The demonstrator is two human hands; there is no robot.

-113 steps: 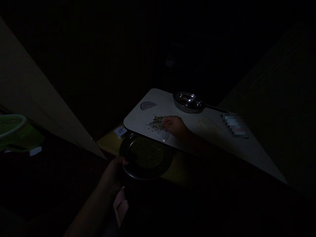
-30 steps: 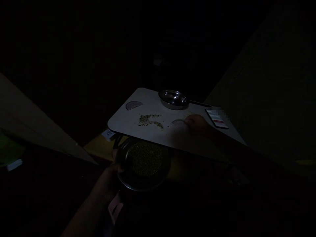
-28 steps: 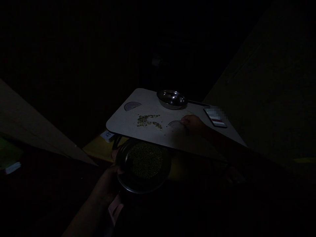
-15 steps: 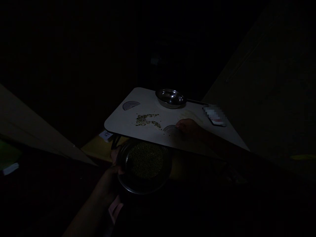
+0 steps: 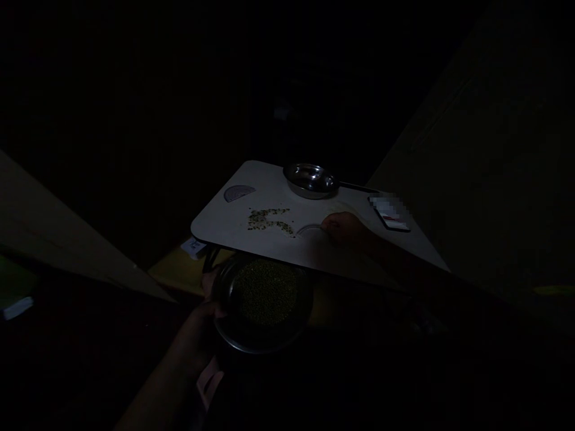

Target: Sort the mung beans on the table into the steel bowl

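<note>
The scene is very dark. My left hand grips the rim of a round metal plate filled with small green grains, held just below the near edge of a small white table. My right hand rests on the tabletop with fingers closed on a clear half-round protractor. A small scatter of grains lies on the table to the left of the protractor.
An empty steel bowl stands at the table's far edge. A second half-round protractor lies at the far left corner. A phone lies at the right. A pale slanted board runs along the left.
My right hand has slid the clear protractor leftward across the table, closer to the scattered grains. The plate in my left hand has stayed put.
</note>
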